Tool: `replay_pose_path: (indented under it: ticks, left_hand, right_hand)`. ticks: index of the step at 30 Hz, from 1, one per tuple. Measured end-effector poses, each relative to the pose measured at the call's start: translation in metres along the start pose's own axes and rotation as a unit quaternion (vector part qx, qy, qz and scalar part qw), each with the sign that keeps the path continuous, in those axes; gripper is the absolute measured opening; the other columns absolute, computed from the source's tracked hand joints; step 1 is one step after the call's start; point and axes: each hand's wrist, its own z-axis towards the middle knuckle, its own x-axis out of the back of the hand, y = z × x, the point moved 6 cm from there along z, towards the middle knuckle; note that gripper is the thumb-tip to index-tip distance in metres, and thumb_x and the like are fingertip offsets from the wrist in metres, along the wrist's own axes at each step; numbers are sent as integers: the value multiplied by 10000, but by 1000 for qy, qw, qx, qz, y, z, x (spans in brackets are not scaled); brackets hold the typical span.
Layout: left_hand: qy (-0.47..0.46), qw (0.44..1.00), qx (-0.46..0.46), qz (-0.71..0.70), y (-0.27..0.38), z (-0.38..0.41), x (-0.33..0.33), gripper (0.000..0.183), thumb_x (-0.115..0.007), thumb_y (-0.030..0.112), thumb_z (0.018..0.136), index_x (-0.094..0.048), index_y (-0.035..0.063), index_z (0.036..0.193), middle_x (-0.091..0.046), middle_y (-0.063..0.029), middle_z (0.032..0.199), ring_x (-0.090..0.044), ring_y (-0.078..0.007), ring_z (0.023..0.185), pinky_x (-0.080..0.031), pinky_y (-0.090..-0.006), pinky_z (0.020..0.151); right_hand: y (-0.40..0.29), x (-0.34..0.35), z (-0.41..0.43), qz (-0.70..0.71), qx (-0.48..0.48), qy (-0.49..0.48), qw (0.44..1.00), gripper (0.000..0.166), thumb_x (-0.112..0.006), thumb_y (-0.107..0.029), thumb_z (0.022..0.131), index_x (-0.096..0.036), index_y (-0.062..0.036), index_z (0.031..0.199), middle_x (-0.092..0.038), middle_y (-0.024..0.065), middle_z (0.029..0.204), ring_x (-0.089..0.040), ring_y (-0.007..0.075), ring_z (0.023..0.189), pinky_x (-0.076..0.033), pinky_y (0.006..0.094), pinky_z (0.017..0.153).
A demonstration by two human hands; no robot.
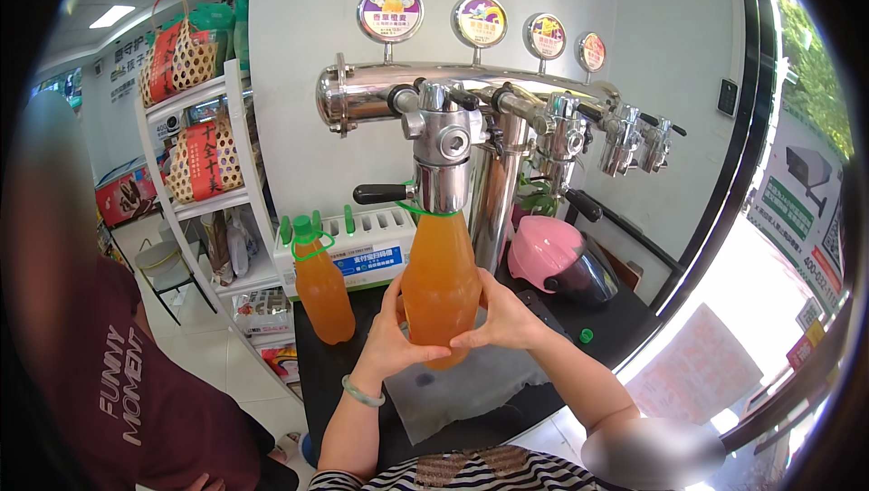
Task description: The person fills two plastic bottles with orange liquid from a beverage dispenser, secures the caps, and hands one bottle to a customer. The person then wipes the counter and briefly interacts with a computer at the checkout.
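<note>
A clear plastic bottle [441,280] full of orange liquid stands upright under the nearest chrome tap head [442,151], its neck up inside the fitting, with a green ring loop beside it. My left hand [400,342] grips the bottle's lower left side and my right hand [499,318] its right side. A black lever handle [381,194] juts left from the tap head. To the left stands a second filled bottle [324,294] with a green cap and a green loop. A loose green cap [586,336] lies on the black counter [475,430] at the right.
A grey cloth [441,403] lies under my hands. Behind the bottles is a white power-bank dock [366,246]. A pink helmet [546,253] sits at the right, beneath more taps [563,131]. A person in a maroon shirt [163,396] is close on the left, before white shelves [204,213].
</note>
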Motion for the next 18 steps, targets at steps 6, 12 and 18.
replay_pose_path:
  ticks: [6,12,18]
  left_hand:
    - [11,1000,-6,-9,2,-1,0,1292,-1000,277,592,-216,71,1598,-530,-147,1455,-561,-290,1319,-455,-409,1095]
    - [-22,998,-33,-50,14,-1,-14,1094,-965,254,669,-318,35,1524,-550,-113,1402,-563,-236,1288,-458,-378,1074]
    - [28,997,-16,-76,0,-1,-19,932,-955,255,705,-418,35,1435,-588,-94,1348,-590,-212,1245,-477,-364,1048]
  right_hand:
    - [4,-1,-1,-4,-13,8,1000,1203,-983,-296,635,-265,34,1542,-501,164,1451,-467,264,1384,-345,413,1185]
    - [5,-7,0,18,48,25,998,1051,-959,-316,666,-377,41,1464,-557,165,1362,-495,271,1337,-395,413,1137]
    - [3,-9,5,62,46,58,995,1064,-985,-378,627,-426,52,1424,-583,153,1339,-526,253,1295,-413,396,1113]
